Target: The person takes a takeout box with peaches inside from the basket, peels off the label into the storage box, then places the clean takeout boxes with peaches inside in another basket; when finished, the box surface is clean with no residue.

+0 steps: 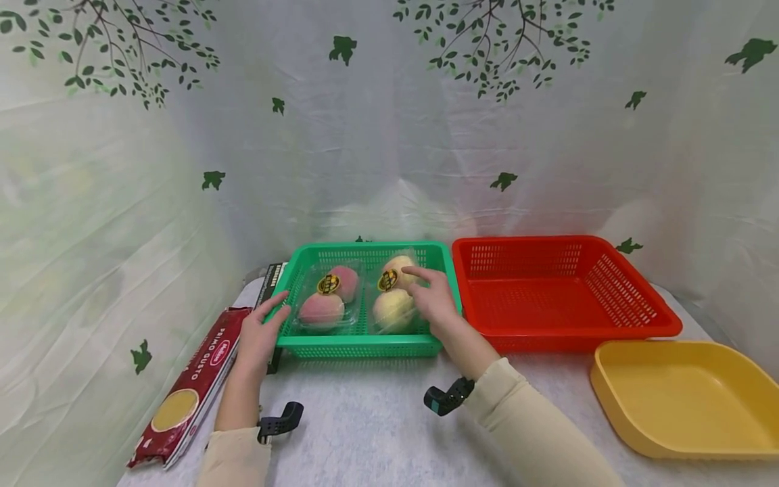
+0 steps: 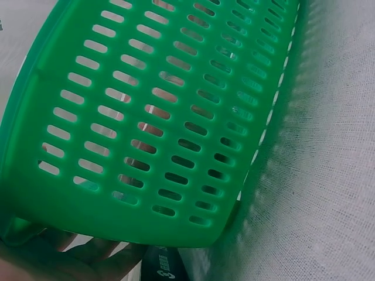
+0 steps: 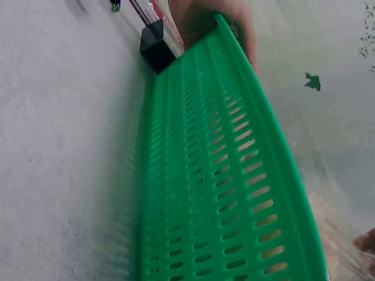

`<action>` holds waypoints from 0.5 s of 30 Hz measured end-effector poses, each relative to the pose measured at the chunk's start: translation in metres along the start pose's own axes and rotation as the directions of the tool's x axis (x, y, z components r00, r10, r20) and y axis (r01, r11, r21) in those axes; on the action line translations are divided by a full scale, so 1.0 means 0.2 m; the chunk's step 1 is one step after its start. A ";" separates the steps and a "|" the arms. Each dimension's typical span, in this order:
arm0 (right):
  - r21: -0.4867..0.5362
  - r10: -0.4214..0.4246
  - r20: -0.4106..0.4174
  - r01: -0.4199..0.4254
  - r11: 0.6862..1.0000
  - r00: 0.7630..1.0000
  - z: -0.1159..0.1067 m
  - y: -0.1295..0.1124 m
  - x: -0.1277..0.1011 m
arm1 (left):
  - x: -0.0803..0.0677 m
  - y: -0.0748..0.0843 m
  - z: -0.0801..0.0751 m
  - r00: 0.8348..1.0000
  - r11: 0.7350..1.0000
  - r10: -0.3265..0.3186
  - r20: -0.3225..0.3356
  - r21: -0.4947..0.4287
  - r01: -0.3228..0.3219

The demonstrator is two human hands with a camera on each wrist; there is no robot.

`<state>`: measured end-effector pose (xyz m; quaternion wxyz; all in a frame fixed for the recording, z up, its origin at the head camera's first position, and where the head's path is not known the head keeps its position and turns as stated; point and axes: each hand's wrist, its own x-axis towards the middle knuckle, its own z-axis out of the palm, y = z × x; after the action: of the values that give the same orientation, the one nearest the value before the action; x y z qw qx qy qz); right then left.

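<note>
A green slotted basket (image 1: 359,346) stands mid-table and holds two clear packs of fruit. The left pack (image 1: 325,297) has pinkish fruit, the right pack (image 1: 392,304) pale yellow fruit. My left hand (image 1: 258,331) lies against the basket's front left corner, thumb by the rim, fingers fairly straight. My right hand (image 1: 429,294) reaches into the basket and rests with stretched fingers on the right pack. The left wrist view shows the basket's wall (image 2: 164,117) close up, with my fingers (image 2: 76,257) below it. In the right wrist view the wall (image 3: 217,193) fills the frame.
An empty red basket (image 1: 633,325) sits right of the green one, and a yellow tray (image 1: 615,399) lies at the front right. A red pasta packet (image 1: 195,379) lies at the left edge, with a black box (image 1: 270,277) behind it. A leaf-print curtain surrounds the table.
</note>
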<state>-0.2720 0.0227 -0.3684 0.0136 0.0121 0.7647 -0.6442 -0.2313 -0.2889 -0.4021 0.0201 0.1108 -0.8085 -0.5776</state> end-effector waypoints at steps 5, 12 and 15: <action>-0.015 -0.027 -0.060 0.026 1.000 0.998 -0.02 -0.03 -0.05 | 0.00 0.00 0.00 1.000 1.000 -0.009 0.010 0.002 0.009; -0.002 -0.031 -0.091 0.031 1.000 0.995 -0.07 -0.07 -0.08 | 0.01 0.00 0.00 1.000 1.000 -0.006 -0.007 0.007 0.006; 0.106 0.010 -0.082 -0.001 0.994 0.997 -0.11 -0.09 -0.09 | 0.00 0.00 0.00 1.000 1.000 -0.010 -0.012 0.001 0.010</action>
<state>-0.2538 0.0422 -0.3466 -0.0170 0.0416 0.7293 -0.6827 -0.2322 -0.2893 -0.4024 0.0221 0.1184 -0.8080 -0.5767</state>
